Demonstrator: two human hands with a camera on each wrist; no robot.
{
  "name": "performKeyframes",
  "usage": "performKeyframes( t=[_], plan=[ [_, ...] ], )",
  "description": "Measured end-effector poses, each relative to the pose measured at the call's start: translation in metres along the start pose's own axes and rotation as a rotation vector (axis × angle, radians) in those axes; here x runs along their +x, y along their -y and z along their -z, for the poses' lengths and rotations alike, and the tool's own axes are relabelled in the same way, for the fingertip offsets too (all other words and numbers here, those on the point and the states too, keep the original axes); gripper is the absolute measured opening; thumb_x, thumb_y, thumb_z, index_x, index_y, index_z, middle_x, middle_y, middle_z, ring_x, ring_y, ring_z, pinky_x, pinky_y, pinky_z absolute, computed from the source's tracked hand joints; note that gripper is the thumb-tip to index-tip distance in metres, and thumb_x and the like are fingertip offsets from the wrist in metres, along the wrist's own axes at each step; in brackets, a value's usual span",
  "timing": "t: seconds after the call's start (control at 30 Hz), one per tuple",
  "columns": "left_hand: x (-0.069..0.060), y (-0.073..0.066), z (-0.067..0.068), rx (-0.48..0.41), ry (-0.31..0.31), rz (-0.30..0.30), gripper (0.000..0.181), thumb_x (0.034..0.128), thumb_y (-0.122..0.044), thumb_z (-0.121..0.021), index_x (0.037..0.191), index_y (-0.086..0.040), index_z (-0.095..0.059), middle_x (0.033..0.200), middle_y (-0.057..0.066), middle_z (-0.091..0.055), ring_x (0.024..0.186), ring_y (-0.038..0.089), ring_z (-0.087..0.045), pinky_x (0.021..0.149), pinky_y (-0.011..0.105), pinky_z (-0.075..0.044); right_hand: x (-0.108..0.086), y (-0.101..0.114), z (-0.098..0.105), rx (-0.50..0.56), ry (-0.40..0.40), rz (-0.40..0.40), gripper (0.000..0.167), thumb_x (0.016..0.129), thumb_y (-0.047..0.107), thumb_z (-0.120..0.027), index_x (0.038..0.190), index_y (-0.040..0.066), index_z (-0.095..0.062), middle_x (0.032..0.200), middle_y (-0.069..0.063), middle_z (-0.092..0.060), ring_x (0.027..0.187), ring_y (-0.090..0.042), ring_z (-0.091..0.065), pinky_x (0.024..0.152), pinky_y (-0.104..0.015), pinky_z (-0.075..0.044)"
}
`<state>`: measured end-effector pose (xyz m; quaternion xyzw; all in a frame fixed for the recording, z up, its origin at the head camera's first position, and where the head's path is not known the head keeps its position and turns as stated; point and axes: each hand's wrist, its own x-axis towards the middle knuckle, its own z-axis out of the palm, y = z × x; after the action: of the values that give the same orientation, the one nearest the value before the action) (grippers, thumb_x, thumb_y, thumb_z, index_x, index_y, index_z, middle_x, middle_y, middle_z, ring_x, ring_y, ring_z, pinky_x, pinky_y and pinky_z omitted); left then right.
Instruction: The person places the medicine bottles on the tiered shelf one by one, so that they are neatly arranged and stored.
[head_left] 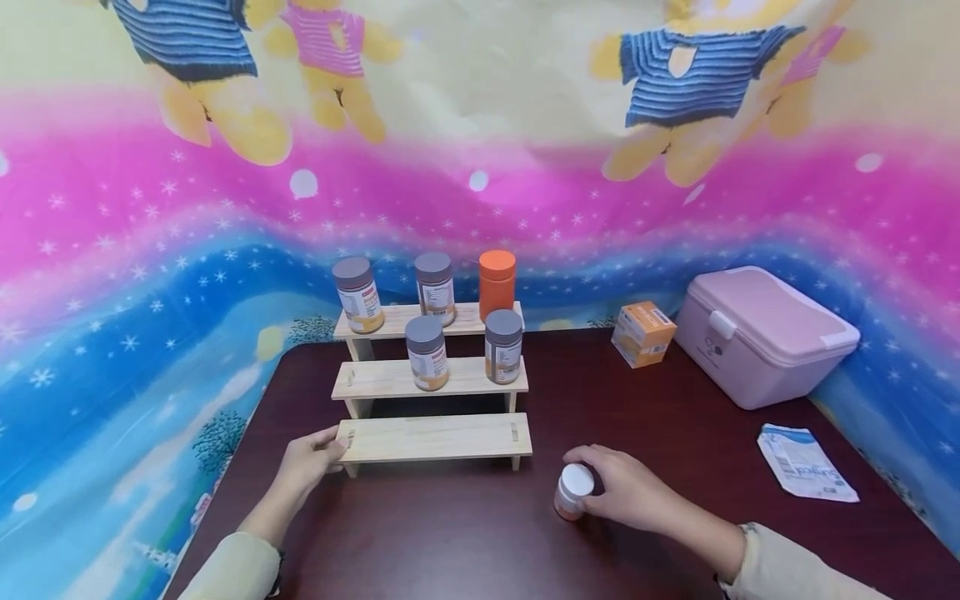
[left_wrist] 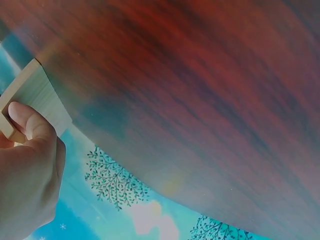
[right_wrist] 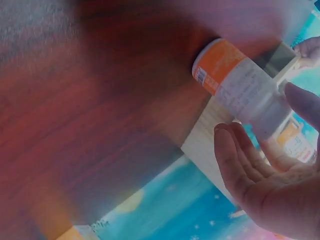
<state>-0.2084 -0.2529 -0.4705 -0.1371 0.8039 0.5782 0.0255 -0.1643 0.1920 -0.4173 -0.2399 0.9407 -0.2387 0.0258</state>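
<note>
My left hand (head_left: 311,460) holds the left end of the lowest step of a three-step wooden display rack (head_left: 435,439). In the left wrist view, its thumb lies on top of the board (left_wrist: 42,97). To the right of the rack, my right hand (head_left: 628,492) has its thumb and fingers round the top of a small white-capped bottle (head_left: 576,482). The right wrist view shows the bottle's orange and white label (right_wrist: 235,75). The bottle is near the tabletop; whether it touches is unclear. Grey-lidded jars (head_left: 427,358) and one orange jar (head_left: 497,287) stand on the upper two steps.
Back right on the dark red table (head_left: 450,542) are an orange-and-white carton (head_left: 643,335) and a pink lidded box (head_left: 757,342). A white and blue packet (head_left: 806,463) lies near the right edge. A printed cloth (head_left: 480,200) hangs behind the table.
</note>
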Motion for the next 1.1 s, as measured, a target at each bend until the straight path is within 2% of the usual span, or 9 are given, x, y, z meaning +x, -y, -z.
performKeyframes(
  t=[0.23,0.33,0.43,0.53,0.63,0.7,0.77,0.93,1.1],
  plan=[
    [-0.001,0.002,-0.001,-0.008,-0.016,0.025,0.052,0.0922,-0.014,-0.059,0.135,0.01,-0.043,0.119,0.031,-0.056,0.078,0.012,-0.064,0.07,0.029,-0.058,0.013,0.001,-0.007,0.105,-0.047,-0.029,0.04,0.071,0.014,-0.079,0.108,0.015,-0.063,0.093,0.005,-0.067,0.078,-0.006,-0.057,0.064,-0.023,-0.048],
    [-0.002,0.004,-0.002,-0.018,-0.025,0.041,0.052,0.0915,-0.014,-0.06,0.135,0.009,-0.044,0.116,0.029,-0.059,0.076,0.011,-0.064,0.068,0.028,-0.058,0.019,0.008,-0.006,0.159,-0.07,-0.021,0.045,0.073,0.013,-0.079,0.113,0.013,-0.057,0.095,0.002,-0.067,0.078,-0.007,-0.059,0.063,-0.022,-0.049],
    [-0.003,0.004,-0.002,-0.018,-0.009,0.024,0.051,0.0913,-0.011,-0.059,0.134,0.012,-0.043,0.115,0.031,-0.058,0.077,0.015,-0.065,0.068,0.031,-0.058,0.026,0.02,-0.002,0.217,-0.085,0.01,0.048,0.074,0.011,-0.078,0.115,0.01,-0.053,0.096,-0.001,-0.067,0.077,-0.009,-0.061,0.063,-0.022,-0.052],
    [-0.001,0.003,-0.002,-0.017,-0.004,0.008,0.052,0.0911,-0.013,-0.06,0.134,0.012,-0.043,0.116,0.032,-0.057,0.078,0.016,-0.065,0.068,0.032,-0.058,0.039,0.041,0.002,0.228,-0.102,0.072,0.043,0.074,0.012,-0.078,0.11,0.013,-0.055,0.095,0.001,-0.066,0.078,-0.01,-0.061,0.065,-0.023,-0.054],
    [0.002,0.002,-0.001,-0.021,-0.011,0.0,0.055,0.0898,-0.017,-0.063,0.134,0.011,-0.044,0.118,0.031,-0.057,0.077,0.013,-0.065,0.067,0.029,-0.058,0.057,0.067,0.006,0.194,-0.104,0.149,0.037,0.075,0.016,-0.078,0.107,0.018,-0.059,0.09,0.007,-0.065,0.079,-0.009,-0.059,0.067,-0.023,-0.053],
    [0.003,0.003,-0.001,-0.025,-0.001,-0.016,0.056,0.0899,-0.017,-0.063,0.133,0.011,-0.044,0.119,0.033,-0.056,0.077,0.013,-0.065,0.066,0.029,-0.058,0.07,0.086,0.007,0.169,-0.094,0.186,0.036,0.077,0.02,-0.077,0.108,0.02,-0.06,0.09,0.01,-0.064,0.079,-0.007,-0.058,0.069,-0.023,-0.051],
    [0.004,0.002,0.0,-0.03,-0.019,0.0,0.053,0.0893,-0.016,-0.064,0.133,0.009,-0.046,0.118,0.03,-0.058,0.076,0.011,-0.064,0.065,0.027,-0.058,0.086,0.106,0.007,0.169,-0.084,0.224,0.037,0.078,0.022,-0.077,0.111,0.019,-0.06,0.092,0.01,-0.063,0.081,-0.006,-0.057,0.07,-0.022,-0.05],
    [0.004,-0.004,0.0,-0.015,-0.042,0.009,0.045,0.0911,-0.01,-0.058,0.131,0.009,-0.049,0.115,0.03,-0.059,0.078,0.015,-0.066,0.067,0.03,-0.058,0.124,0.155,0.003,0.207,-0.121,0.275,0.042,0.08,0.022,-0.075,0.117,0.014,-0.058,0.1,0.004,-0.064,0.084,-0.007,-0.058,0.071,-0.021,-0.051],
    [0.0,-0.003,-0.002,-0.024,-0.018,-0.005,0.042,0.0924,-0.004,-0.055,0.131,0.012,-0.047,0.116,0.033,-0.057,0.079,0.018,-0.065,0.069,0.034,-0.058,0.157,0.194,-0.008,0.208,-0.181,0.286,0.04,0.081,0.026,-0.075,0.115,0.014,-0.058,0.097,0.003,-0.065,0.08,-0.007,-0.059,0.066,-0.017,-0.049]
  ],
)
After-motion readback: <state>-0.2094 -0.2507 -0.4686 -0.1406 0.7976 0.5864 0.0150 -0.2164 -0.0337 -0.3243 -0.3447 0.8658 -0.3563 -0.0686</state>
